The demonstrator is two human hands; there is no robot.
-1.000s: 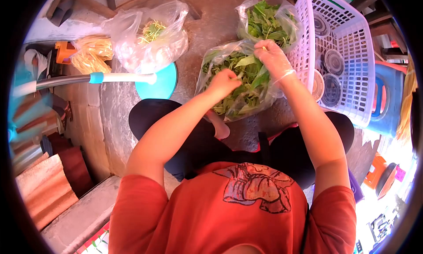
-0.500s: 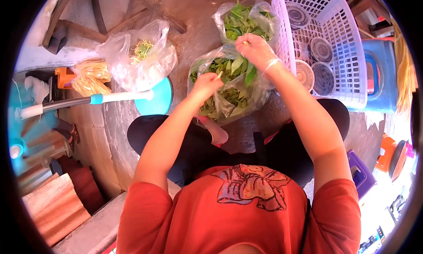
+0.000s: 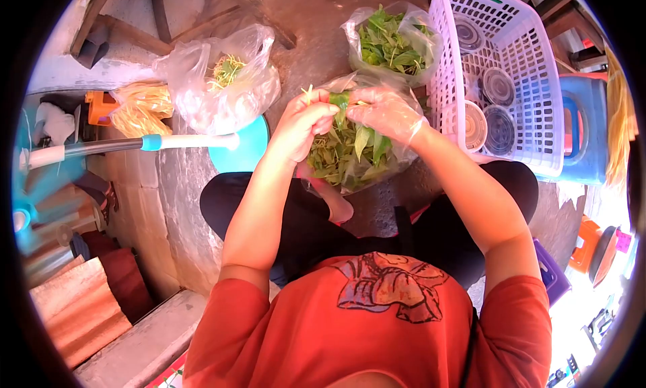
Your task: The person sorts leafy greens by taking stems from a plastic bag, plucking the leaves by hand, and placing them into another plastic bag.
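Note:
Above an open plastic bag of green leaves point(image 3: 346, 162), my two hands are close together. My left hand point(image 3: 306, 122) is bare and closed on a pale stem, whose tip shows above the fingers. In a clear glove, my right hand point(image 3: 387, 111) pinches a leafy green sprig point(image 3: 361, 137) that hangs down over the bag. A second bag of leaves point(image 3: 393, 46) stands just beyond. Farther left, a clear bag point(image 3: 222, 105) holds some pale stems point(image 3: 227, 72).
A white basket point(image 3: 545, 105) with round lidded containers stands on the right, beside a blue stool point(image 3: 587, 132). On the left are a fan's blue round base point(image 3: 245, 149), its pole point(image 3: 121, 144) and a yellow bundle point(image 3: 141, 109). Wooden legs point(image 3: 134, 34) stand behind.
My left hand has moved up and right, and my right hand down and left, so they now nearly meet over the near bag. The camera view has shifted slightly.

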